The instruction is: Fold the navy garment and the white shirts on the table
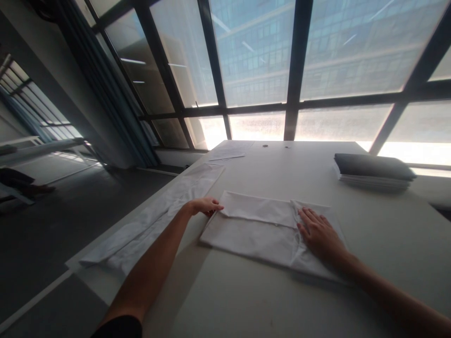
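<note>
In front of me a white cloth garment (pixel 257 237), folded into a flat rectangle, lies on the white table (pixel 197 295). A folded-over band runs across its far part, with a small button-like spot near the middle. My left hand (pixel 206 205) pinches the band's left end at the garment's far left corner. Flat on the right part of the garment rests my right hand (pixel 319 234), palm down, fingers stretched out, with creases in the cloth beside it. What kind of garment it is, I cannot tell.
Another white cloth (pixel 151 220) lies spread along the table's left edge. A stack of folded dark and white pieces (pixel 373 171) sits at the back right. White sheets (pixel 229 151) lie at the far left corner. Large windows (pixel 257 51) stand behind the table.
</note>
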`<state>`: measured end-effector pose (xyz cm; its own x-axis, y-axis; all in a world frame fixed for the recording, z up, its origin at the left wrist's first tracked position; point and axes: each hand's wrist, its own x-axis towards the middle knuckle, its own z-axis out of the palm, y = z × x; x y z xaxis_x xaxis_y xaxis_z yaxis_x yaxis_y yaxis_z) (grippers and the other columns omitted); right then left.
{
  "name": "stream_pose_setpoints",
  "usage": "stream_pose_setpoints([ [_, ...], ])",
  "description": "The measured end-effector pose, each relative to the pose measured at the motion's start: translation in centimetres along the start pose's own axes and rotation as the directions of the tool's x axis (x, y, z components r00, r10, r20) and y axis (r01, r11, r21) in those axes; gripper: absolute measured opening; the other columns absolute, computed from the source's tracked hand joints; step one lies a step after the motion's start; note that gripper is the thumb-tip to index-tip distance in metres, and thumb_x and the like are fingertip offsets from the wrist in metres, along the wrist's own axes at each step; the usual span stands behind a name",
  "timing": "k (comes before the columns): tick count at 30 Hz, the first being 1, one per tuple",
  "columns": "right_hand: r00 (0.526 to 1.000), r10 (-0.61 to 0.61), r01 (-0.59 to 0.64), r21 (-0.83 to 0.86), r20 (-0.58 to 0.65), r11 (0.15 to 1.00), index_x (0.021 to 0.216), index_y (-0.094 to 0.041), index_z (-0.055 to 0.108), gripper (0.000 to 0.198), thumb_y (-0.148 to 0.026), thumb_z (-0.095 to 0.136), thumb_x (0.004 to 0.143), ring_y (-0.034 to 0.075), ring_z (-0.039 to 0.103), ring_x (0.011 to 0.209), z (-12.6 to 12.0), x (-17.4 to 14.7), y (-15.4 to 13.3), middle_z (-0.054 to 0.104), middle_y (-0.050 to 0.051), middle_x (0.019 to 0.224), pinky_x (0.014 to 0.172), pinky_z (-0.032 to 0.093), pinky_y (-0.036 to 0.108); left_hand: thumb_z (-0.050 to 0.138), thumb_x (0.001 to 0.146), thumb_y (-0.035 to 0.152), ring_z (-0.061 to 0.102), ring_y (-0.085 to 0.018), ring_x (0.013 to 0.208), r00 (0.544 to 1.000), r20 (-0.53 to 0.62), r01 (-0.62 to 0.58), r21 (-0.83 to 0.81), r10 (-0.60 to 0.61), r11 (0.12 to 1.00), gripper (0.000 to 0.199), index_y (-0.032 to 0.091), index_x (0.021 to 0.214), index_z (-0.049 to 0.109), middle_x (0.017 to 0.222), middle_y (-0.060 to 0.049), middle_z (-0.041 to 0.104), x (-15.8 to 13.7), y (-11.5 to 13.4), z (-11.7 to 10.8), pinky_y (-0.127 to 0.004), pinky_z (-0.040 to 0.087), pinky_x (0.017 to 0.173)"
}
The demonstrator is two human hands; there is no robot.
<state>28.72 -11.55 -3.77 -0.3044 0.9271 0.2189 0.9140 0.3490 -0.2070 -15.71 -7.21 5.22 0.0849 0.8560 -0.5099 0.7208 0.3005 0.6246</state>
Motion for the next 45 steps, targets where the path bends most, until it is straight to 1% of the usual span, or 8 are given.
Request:
stream_pose_setpoints([
  [7, 1.000, 0.008, -0.009, 0.031, 0.017, 0.999, 0.155, -0.014, 0.045, 0.060, -0.040, 0.031, 0.102, 0.028, 0.032, 0.151, -0.2, 0.1, -0.2, 0.041, 0.014, 0.161, 0.122, 0.024, 0.052, 0.079, 0.067, 0.048, 0.059, -0.014, 0.068, 0.977, -0.018, -0.212, -0.144, 0.212, 0.967, 0.066, 0.015, 0.121, 0.061, 0.091, -0.004, 0.069, -1.4, 3.3, 0.3, -0.019, 0.038, 0.051],
  [11, 1.000, 0.008, -0.008, 0.043, 0.007, 0.999, 0.156, -0.015, 0.043, 0.060, -0.040, 0.032, 0.102, 0.028, 0.033, 0.151, -0.2, 0.1, -0.3, 0.041, 0.013, 0.161, 0.122, 0.024, 0.052, 0.074, 0.072, 0.042, 0.052, -0.010, 0.061, 0.942, -0.072, -0.336, -0.127, 0.329, 0.933, 0.064, 0.014, 0.128, 0.058, 0.086, -0.002, 0.065, -2.1, 7.6, 1.4, -0.017, 0.030, 0.045],
  [20, 0.999, 0.018, -0.018, 0.014, 0.029, 1.000, 0.154, -0.011, 0.045, 0.060, -0.038, 0.035, 0.102, 0.028, 0.035, 0.150, -0.6, 0.3, -0.6, 0.040, 0.014, 0.161, 0.123, 0.024, 0.049, 0.067, 0.076, 0.024, 0.056, -0.012, 0.053, 0.926, -0.024, -0.377, 0.017, 0.378, 0.926, 0.075, 0.010, 0.146, 0.045, 0.072, 0.003, 0.061, 1.0, 15.5, 11.8, -0.022, 0.044, 0.048],
  [25, 0.999, 0.017, -0.019, 0.030, 0.042, 0.999, 0.154, -0.011, 0.045, 0.060, -0.039, 0.035, 0.102, 0.028, 0.034, 0.150, -0.8, 0.4, -0.6, 0.040, 0.014, 0.161, 0.122, 0.023, 0.049, 0.068, 0.076, 0.020, 0.062, -0.016, 0.061, 0.897, -0.090, -0.412, 0.187, 0.433, 0.892, 0.051, 0.012, 0.126, 0.058, 0.077, -0.002, 0.067, 3.5, 15.1, 16.5, -0.025, 0.047, 0.056],
  [31, 0.999, 0.017, -0.019, 0.045, 0.042, 0.999, 0.155, -0.011, 0.045, 0.060, -0.039, 0.036, 0.102, 0.028, 0.034, 0.150, -0.9, 0.5, -0.8, 0.040, 0.015, 0.161, 0.123, 0.022, 0.048, 0.052, 0.098, 0.036, 0.067, -0.020, 0.066, 0.875, -0.106, -0.436, 0.253, 0.473, 0.864, 0.051, 0.009, 0.141, 0.050, 0.076, -0.005, 0.070, 3.2, 14.6, 18.1, -0.030, 0.052, 0.068],
  [36, 0.998, 0.023, -0.027, 0.071, 0.050, 0.997, 0.155, -0.011, 0.043, 0.061, -0.039, 0.037, 0.102, 0.028, 0.032, 0.151, -1.1, 0.5, -0.8, 0.037, 0.014, 0.163, 0.123, 0.020, 0.048, 0.048, 0.102, 0.035, 0.063, -0.026, 0.115, 0.690, -0.075, -0.595, 0.508, 0.720, 0.623, 0.035, 0.019, 0.126, 0.067, 0.120, -0.012, 0.069, 1.3, 12.7, 18.9, -0.040, 0.046, 0.106],
  [39, 0.999, 0.027, -0.031, 0.088, 0.048, 0.996, 0.156, -0.012, 0.043, 0.061, -0.039, 0.038, 0.102, 0.028, 0.031, 0.151, -1.1, 0.4, -0.8, 0.038, 0.015, 0.162, 0.124, 0.019, 0.048, 0.053, 0.100, 0.041, 0.048, -0.029, 0.137, 0.632, 0.026, -0.635, 0.590, 0.774, 0.498, 0.047, 0.023, 0.144, 0.056, 0.146, -0.012, 0.055, -0.1, 10.8, 19.2, -0.046, 0.036, 0.117],
  [45, 1.000, -0.004, 0.002, 0.103, 0.013, 0.995, 0.155, -0.011, 0.044, 0.059, -0.035, 0.039, 0.101, 0.027, 0.030, 0.152, -0.9, 0.5, -0.8, 0.037, 0.015, 0.163, 0.125, 0.019, 0.048, 0.049, 0.101, 0.054, 0.025, -0.029, 0.154, 0.607, 0.262, -0.732, 0.551, 0.750, 0.400, 0.073, 0.022, 0.163, 0.026, 0.167, -0.011, 0.028, -3.3, 8.6, 17.4, -0.050, 0.019, 0.127],
])
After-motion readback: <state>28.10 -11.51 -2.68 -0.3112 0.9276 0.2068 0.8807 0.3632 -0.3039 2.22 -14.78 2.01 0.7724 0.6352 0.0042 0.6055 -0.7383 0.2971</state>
